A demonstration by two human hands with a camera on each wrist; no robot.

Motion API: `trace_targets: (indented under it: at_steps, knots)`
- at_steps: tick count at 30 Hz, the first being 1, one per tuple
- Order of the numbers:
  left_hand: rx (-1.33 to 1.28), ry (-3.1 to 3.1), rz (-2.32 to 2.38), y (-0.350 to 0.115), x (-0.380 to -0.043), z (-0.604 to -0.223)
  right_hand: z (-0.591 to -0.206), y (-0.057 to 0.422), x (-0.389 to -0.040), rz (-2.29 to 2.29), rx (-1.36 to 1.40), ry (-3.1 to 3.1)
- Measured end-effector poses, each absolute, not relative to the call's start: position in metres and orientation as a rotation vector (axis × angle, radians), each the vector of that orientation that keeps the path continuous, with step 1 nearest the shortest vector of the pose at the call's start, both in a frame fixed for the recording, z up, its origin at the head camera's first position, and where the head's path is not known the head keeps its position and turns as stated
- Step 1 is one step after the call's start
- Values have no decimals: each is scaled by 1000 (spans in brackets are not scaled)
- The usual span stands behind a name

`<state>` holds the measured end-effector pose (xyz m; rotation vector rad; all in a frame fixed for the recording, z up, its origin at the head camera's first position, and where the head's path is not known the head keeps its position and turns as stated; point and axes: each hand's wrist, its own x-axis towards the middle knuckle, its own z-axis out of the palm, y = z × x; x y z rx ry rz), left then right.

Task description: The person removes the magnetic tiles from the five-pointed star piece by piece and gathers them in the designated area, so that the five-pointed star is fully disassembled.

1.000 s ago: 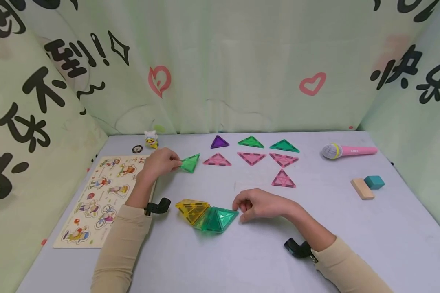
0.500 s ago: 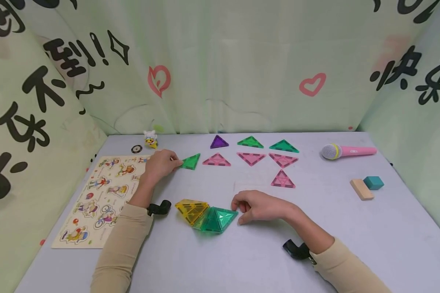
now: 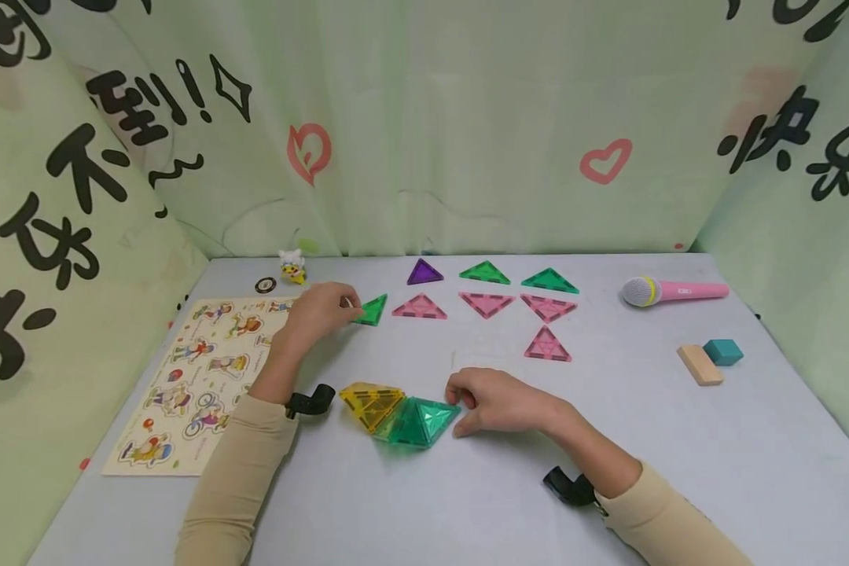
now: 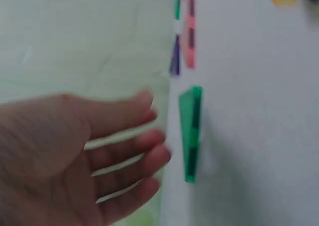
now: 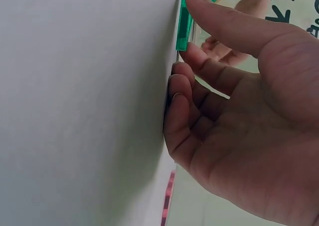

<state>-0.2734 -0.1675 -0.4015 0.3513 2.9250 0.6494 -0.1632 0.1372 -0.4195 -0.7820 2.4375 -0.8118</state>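
Note:
My left hand (image 3: 321, 310) is at the back left, next to a green triangular magnetic tile (image 3: 373, 310) that lies on the table. In the left wrist view the tile (image 4: 191, 136) stands apart from its loosely bent fingers. A built shape of joined magnetic tiles sits at front centre, with a yellow part (image 3: 371, 405) on the left and a teal green part (image 3: 420, 423) on the right. My right hand (image 3: 502, 401) is at the green part's right corner, thumb and index finger spread. In the right wrist view those fingertips touch or overlap the green tile's edge (image 5: 183, 29).
Behind lie pink triangles (image 3: 486, 305), green triangles (image 3: 484, 273) and a purple one (image 3: 424, 272). A picture board (image 3: 184, 393) lies left, under the left forearm, with a small figurine (image 3: 293, 267) behind. A pink microphone (image 3: 679, 290) and two blocks (image 3: 699, 365) are on the right.
My left hand has let go of the green triangle, its fingers lifting slightly up and right. The right thumb has moved a little away from the index finger; the built shape stays put.

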Motion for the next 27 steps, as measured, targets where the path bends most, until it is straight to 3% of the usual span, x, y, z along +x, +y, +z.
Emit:
trace_targets:
  at_steps: [6, 10, 27]
  knots:
    - [735, 2465, 800, -146, -266, -393, -418, 137, -165, -791, -782, 2461]
    - [859, 2231, 786, -135, -259, -391, -419, 136, -165, -791, -801, 2474]
    - [852, 2193, 446, -118, -218, -368, -420, 130, -161, -791, -789, 2557]
